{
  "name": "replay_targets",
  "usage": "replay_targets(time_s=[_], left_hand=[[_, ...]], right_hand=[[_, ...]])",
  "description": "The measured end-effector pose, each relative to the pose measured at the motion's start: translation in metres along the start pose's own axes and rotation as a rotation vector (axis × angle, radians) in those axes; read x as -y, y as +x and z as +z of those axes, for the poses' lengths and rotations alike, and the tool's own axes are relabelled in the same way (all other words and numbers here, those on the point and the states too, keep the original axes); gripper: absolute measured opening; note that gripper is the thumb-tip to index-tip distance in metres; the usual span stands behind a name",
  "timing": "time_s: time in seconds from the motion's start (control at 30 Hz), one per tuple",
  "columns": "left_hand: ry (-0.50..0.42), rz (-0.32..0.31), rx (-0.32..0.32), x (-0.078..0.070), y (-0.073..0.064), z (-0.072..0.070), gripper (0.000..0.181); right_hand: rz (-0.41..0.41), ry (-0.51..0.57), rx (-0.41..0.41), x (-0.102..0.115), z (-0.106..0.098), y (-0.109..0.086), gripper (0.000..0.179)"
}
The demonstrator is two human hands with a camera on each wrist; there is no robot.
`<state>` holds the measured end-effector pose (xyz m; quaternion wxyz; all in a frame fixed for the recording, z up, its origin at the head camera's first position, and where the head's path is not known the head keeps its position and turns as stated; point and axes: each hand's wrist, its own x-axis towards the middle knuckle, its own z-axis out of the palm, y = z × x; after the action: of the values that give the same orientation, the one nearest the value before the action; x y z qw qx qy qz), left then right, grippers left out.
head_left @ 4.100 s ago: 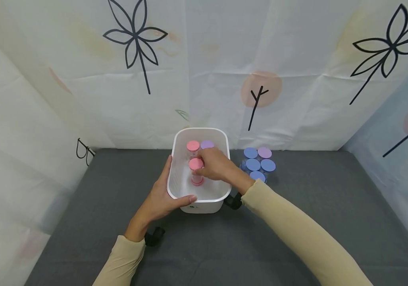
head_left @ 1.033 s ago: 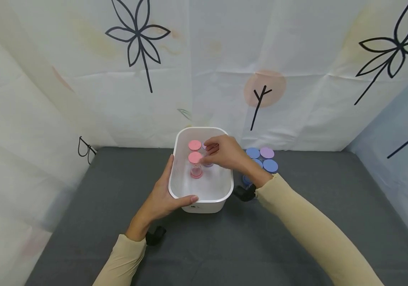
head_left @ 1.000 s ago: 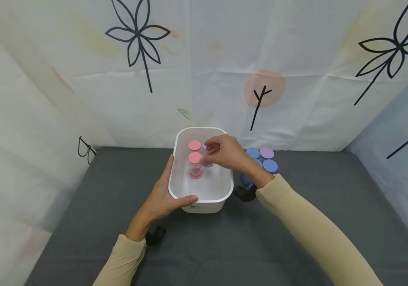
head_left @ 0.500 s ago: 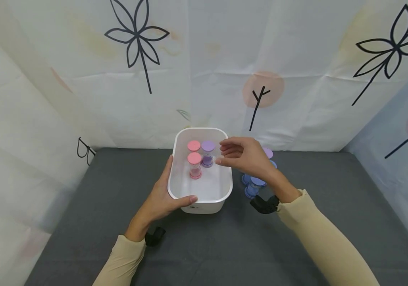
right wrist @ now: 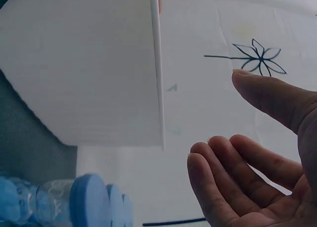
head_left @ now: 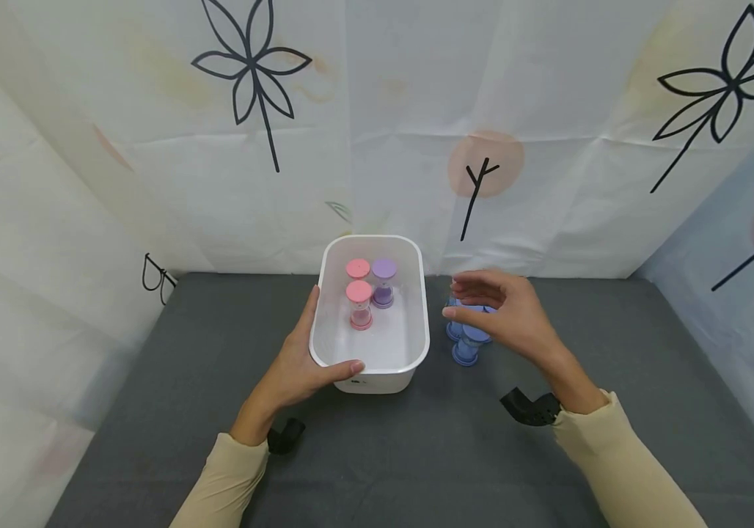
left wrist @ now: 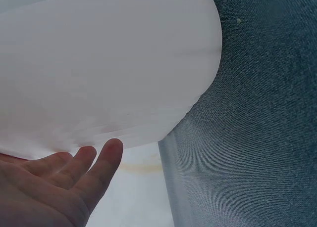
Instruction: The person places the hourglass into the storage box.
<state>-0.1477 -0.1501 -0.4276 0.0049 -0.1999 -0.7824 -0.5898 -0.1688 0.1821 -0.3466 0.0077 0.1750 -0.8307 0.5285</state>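
Observation:
A white plastic bin [head_left: 390, 350] stands in the middle of the table in the head view. Inside it are two pink-capped sand timers [head_left: 359, 293] and a purple-capped one [head_left: 383, 270], all upright. My left hand [head_left: 294, 367] rests on the bin's near left corner, thumb along the front rim; in the left wrist view its straight fingers [left wrist: 101, 170] touch the outer wall. My right hand [head_left: 509, 312] hovers, fingers apart from the thumb and holding nothing, over the blue sand timers [head_left: 466, 352], partly hiding them. Their blue caps [right wrist: 89, 202] show in the right wrist view.
Dark grey cloth covers the table [head_left: 377, 455]. A pale printed curtain [head_left: 403, 88] closes off the back and both sides. The blue timers stand close to the bin's right side. Black wrist straps [head_left: 530, 408] show below both hands.
My right hand has let go of the timers in the bin, uncovering the purple one, and moved right over the blue group. The left hand has stayed put on the bin.

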Motion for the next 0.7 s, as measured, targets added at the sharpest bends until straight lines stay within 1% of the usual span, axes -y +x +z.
replay_targets(time_s=[0.13,0.27,0.47,0.7], left_hand=[[-0.011,0.012,0.001,0.0,0.0,0.0,0.128],[-0.011,0.013,0.001,0.0,0.0,-0.001,0.129],[0.005,0.004,-0.001,-0.001,0.0,0.0,0.128],[0.01,0.0,0.003,0.0,0.0,0.0,0.128]], right_hand=[[0.001,0.029,-0.058,-0.007,-0.007,-0.01,0.048],[-0.021,0.046,-0.111,-0.016,-0.011,-0.018,0.046],[-0.014,0.018,-0.164,-0.031,-0.014,-0.031,0.042],[-0.019,-0.01,-0.203,-0.048,-0.01,-0.042,0.046]])
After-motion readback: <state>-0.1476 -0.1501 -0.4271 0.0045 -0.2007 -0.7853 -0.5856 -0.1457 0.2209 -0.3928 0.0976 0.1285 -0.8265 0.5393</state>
